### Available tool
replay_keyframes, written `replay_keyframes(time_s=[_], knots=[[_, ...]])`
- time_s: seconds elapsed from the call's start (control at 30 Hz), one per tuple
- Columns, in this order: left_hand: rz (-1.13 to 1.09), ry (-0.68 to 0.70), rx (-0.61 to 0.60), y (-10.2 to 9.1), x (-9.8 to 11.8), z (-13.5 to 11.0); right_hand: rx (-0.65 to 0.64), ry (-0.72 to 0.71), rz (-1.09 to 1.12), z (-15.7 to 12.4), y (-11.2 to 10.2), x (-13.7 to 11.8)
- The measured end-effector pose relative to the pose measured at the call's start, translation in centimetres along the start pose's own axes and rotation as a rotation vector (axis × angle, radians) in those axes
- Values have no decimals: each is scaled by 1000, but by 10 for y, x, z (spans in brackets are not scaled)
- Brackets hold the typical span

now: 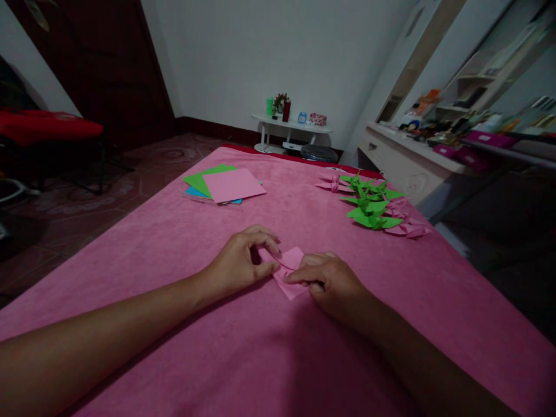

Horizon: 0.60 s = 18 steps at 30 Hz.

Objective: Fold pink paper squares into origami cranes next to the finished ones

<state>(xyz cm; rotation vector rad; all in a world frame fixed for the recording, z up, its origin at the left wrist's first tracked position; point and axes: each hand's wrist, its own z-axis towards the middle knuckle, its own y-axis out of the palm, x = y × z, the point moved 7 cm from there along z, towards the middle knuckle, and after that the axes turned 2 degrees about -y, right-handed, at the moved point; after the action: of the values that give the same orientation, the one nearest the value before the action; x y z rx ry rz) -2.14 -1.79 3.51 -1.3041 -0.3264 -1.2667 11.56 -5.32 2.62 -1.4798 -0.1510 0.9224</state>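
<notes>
A small sheet of pink origami paper, partly folded, lies on the pink cloth in front of me. My left hand grips its left side, thumb and fingertips closed at the fold. From the right, my right hand bears on the paper with the index finger stretched across it and the other fingers curled in. Parts of the paper's left and right corners are hidden under my fingers.
Beyond my left hand lies a stack of square coloured papers, pink on top. Folded green paper cranes and pink paper cranes sit at the far right of the pink-covered table. A white shelf stands by the wall.
</notes>
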Motion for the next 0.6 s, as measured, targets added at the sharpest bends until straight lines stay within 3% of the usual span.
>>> replay_keyframes(time_s=[0.13,0.37,0.6], knots=[[-10,-43,10,0,-5,-1,-5,10,15,1,1,2],[223,-98,-21,9,-4,-4,11,49,35,-2,2,3],[215,-125,-8,11,-5,-7,2,54,5,-2,4,2]])
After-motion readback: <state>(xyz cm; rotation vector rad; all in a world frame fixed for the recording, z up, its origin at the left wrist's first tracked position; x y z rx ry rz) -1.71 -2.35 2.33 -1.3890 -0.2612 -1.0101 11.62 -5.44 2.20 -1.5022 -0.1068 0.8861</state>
